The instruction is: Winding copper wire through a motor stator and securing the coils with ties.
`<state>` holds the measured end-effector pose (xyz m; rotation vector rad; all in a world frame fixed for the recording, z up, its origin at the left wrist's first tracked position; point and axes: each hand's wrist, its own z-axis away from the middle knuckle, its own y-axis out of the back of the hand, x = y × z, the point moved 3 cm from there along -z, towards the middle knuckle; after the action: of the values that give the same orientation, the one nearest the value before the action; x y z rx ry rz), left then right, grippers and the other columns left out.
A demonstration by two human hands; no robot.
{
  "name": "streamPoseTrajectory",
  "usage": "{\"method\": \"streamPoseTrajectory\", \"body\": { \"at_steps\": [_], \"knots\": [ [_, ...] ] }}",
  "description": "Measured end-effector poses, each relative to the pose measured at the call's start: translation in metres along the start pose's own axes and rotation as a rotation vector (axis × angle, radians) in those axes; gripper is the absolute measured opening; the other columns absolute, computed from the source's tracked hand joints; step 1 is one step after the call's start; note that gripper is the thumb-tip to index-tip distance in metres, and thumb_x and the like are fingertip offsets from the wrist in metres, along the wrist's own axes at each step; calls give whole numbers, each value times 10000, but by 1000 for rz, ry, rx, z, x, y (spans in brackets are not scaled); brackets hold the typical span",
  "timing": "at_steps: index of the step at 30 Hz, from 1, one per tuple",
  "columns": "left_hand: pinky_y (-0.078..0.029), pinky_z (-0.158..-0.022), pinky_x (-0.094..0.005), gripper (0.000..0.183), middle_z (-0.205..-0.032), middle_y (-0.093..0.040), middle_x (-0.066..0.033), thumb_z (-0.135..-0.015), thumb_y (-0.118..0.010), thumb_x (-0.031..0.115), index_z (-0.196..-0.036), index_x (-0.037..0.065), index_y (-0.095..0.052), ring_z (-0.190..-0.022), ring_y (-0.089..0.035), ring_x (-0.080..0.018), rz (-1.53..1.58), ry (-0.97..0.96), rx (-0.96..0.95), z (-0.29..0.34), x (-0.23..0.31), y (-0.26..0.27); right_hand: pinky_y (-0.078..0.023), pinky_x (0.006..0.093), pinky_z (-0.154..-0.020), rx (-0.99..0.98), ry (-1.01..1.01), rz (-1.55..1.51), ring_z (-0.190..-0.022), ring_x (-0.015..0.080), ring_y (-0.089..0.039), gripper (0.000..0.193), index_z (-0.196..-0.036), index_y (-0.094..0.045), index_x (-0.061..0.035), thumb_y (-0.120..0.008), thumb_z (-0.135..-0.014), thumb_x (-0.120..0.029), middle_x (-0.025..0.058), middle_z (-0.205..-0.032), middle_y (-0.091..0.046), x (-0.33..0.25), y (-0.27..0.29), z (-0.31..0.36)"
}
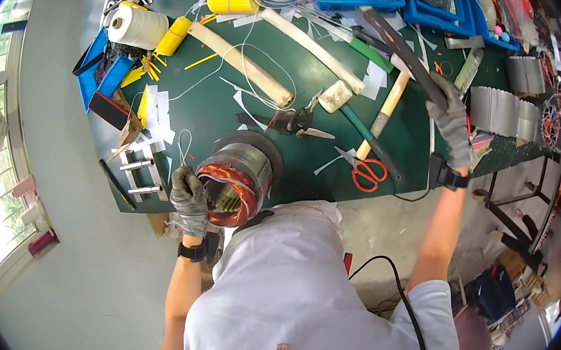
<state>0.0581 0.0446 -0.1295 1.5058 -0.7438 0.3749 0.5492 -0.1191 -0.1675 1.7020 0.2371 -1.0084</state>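
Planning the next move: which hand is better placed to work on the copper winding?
Probably the left hand: it is close beside the copper winding, apparently holding a white cord loop. The right hand is farther off, gripping a long dark bar.

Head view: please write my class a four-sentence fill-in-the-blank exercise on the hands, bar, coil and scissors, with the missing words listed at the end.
1. The left hand and right hand both wear grey ____.
2. The dark bar is held by the ____ hand.
3. The copper coil is nearer the ____ hand.
4. The scissors lie on the table, whose top is coloured ____.

Missing words: gloves; right; left; green.
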Motion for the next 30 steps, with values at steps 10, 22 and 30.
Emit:
{"method": "streamPoseTrajectory", "body": {
  "at_steps": [10, 22, 30],
  "knots": [
    [-464, -616, -320, 117, -773, -589, -122, -832, -480, 52, -933, 41, -537, -640, -553, -238, -36, -13, 20, 2, -6, 0, -341, 399, -957, -305, 71, 281, -1108, 337, -446, 514, -1131, -541, -105, -698, -644, -143, 144, -1134, -522, -5, -67, 1],
    [-465, -577, -374, 94, -736, -591, -126, -804, -536, 100, -895, 79, -549, -634, -572, -311, -134, -52, 44, 1, 0, 3, -350, 414, -916, -196, 246, 221, -1060, 331, -459, 428, -1129, -536, -147, -628, -724, -248, 146, -1104, -520, -13, -193, -117],
    [-462, -536, -400, 157, -714, -594, -124, -746, -587, 109, -898, 101, -553, -626, -583, -325, -109, -114, 47, -2, -2, -5, -328, 425, -974, -546, 62, -167, -1137, 369, -400, 351, -1068, -579, -99, -576, -721, -154, 160, -1212, -463, -128, -228, -32]
  ]
}}
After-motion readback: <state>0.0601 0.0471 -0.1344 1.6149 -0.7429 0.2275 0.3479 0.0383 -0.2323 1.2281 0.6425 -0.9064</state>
